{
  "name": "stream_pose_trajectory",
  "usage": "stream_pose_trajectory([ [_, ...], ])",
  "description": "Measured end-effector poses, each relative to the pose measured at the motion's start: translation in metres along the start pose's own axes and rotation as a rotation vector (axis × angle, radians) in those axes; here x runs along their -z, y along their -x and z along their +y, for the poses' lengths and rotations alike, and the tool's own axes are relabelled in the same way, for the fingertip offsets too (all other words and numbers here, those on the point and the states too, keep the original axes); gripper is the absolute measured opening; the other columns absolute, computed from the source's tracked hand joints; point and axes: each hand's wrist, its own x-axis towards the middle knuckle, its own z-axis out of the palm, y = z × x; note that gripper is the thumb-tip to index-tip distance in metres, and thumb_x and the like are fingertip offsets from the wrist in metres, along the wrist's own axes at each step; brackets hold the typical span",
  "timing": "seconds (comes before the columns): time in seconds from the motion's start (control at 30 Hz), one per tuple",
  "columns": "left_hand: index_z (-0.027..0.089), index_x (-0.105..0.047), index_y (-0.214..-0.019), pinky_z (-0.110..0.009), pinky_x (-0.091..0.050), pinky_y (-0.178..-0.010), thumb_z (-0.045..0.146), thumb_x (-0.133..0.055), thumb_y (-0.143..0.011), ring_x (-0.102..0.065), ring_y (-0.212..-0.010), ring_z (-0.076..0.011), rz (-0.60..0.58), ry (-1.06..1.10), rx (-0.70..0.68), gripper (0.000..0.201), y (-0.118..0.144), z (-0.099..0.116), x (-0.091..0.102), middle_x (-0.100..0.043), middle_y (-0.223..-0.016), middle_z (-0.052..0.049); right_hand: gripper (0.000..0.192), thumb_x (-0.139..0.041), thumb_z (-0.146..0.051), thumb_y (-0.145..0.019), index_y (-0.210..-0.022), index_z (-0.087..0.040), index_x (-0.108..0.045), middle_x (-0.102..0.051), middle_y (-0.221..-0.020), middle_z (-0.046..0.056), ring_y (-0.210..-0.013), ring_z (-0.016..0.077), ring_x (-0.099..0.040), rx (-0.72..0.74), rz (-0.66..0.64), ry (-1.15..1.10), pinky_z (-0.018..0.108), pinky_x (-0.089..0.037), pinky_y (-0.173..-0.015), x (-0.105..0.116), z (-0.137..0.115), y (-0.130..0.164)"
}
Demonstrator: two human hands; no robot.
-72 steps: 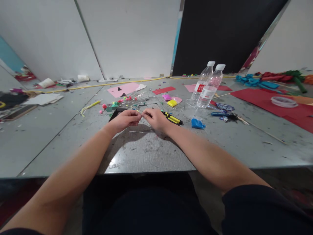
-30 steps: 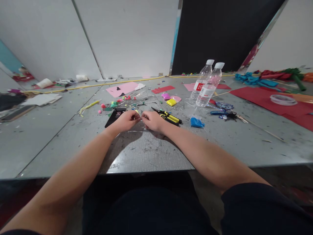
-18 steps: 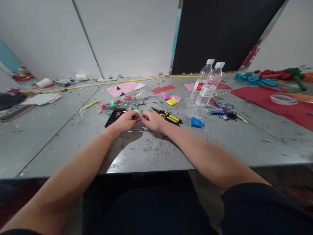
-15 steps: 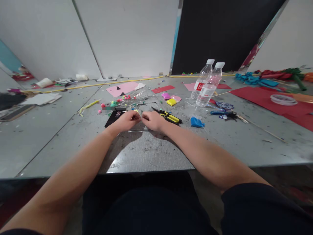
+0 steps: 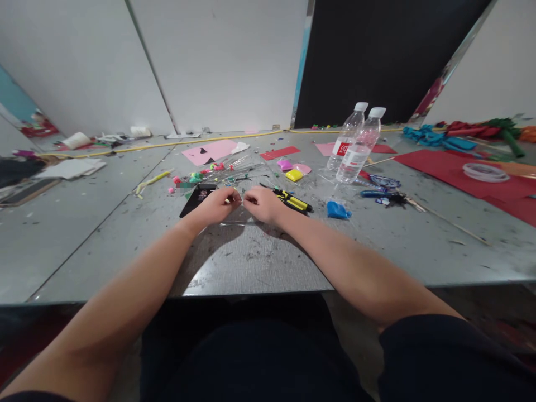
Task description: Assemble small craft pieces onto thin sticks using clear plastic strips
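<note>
between our fingertips we pinch something small and thin [image 5: 242,196], too fine to name, held just above the grey table [image 5: 259,262]; our left hand [image 5: 215,205] and right hand [image 5: 263,204] are both closed on it, knuckle to knuckle. over the last couple of seconds little has changed: our hands have drawn slightly closer together and stayed in the same patch of table, so we judge the fiddly work on this piece is still going on, not finished. just behind the left hand lies a black phone [image 5: 196,198], and just behind the right hand a yellow-and-black tool [image 5: 295,202], both near enough to bump. further right sit a blue lump [image 5: 337,210] and two plastic bottles [image 5: 355,145], well apart from us. the near table edge [image 5: 251,291] lies under our forearms, and the bare stretch between it and our hands is the freest room.
</note>
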Motion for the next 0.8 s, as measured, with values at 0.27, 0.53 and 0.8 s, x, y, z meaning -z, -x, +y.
stream_pose_trajectory([
  [0.27, 0.018, -0.065, -0.083, -0.029, -0.051, -0.074, 0.015, -0.056, -0.079, -0.065, -0.077, -0.0174, 0.041, 0.008, 0.022, 0.01, 0.002, 0.001, -0.001, -0.074, -0.082, -0.003, 0.009, -0.055, -0.02, -0.087, -0.079, -0.018, -0.058, -0.058, -0.063, -0.003, -0.063, 0.0134, -0.053, -0.166, 0.023, -0.187, 0.026, -0.035, -0.062, -0.004, -0.003, 0.002],
  [0.53, 0.018, -0.067, -0.083, -0.03, -0.05, -0.072, 0.02, -0.058, -0.083, -0.067, -0.076, -0.0186, 0.042, -0.099, 0.019, 0.01, 0.004, 0.007, 0.003, -0.075, -0.082, -0.005, 0.011, -0.057, -0.011, -0.085, -0.08, -0.02, -0.053, -0.061, -0.056, -0.005, -0.052, 0.0118, -0.058, -0.343, -0.045, -0.488, 0.022, -0.041, -0.055, -0.009, -0.004, -0.001],
  [0.8, 0.019, -0.067, -0.081, -0.033, -0.048, -0.071, 0.02, -0.058, -0.083, -0.067, -0.073, -0.0216, 0.106, -0.232, 0.009, 0.01, 0.009, 0.019, 0.001, -0.073, -0.076, -0.006, 0.016, -0.053, -0.009, -0.088, -0.078, -0.021, -0.05, -0.059, -0.052, -0.006, -0.042, 0.0089, -0.05, -0.529, -0.029, -0.698, 0.018, -0.037, -0.043, -0.012, -0.014, -0.003],
])
